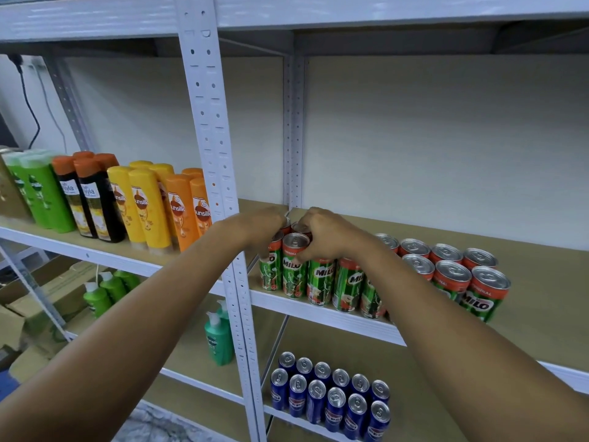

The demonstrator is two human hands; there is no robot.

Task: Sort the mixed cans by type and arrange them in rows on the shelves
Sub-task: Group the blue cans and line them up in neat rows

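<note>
though no loose or mixed cans show anywhere in view, the sorting looks close to finished as far as i can judge: the green milo cans stand together on the middle shelf of the right bay, ranked in rows from the front lip toward the back, and the blue cans stand in tidy rows of their own on the shelf below. what seems left is squaring up the left end of the milo block, where a few cans sit bunched near the white upright post; whether more cans wait outside the view i cannot tell. the left hand reaches past the post and curls around the far side of the left-end cans, fingers bent and closed against them, though the post and the cans hide the fingertips, so i cannot tell if it grips one can or just steadies the group. the right hand comes down on the same cluster, fingers folded over the can tops and the thumb pressed to the side of the front can, which rests on the shelf. shampoo bottles line the left bay and take no part.
</note>
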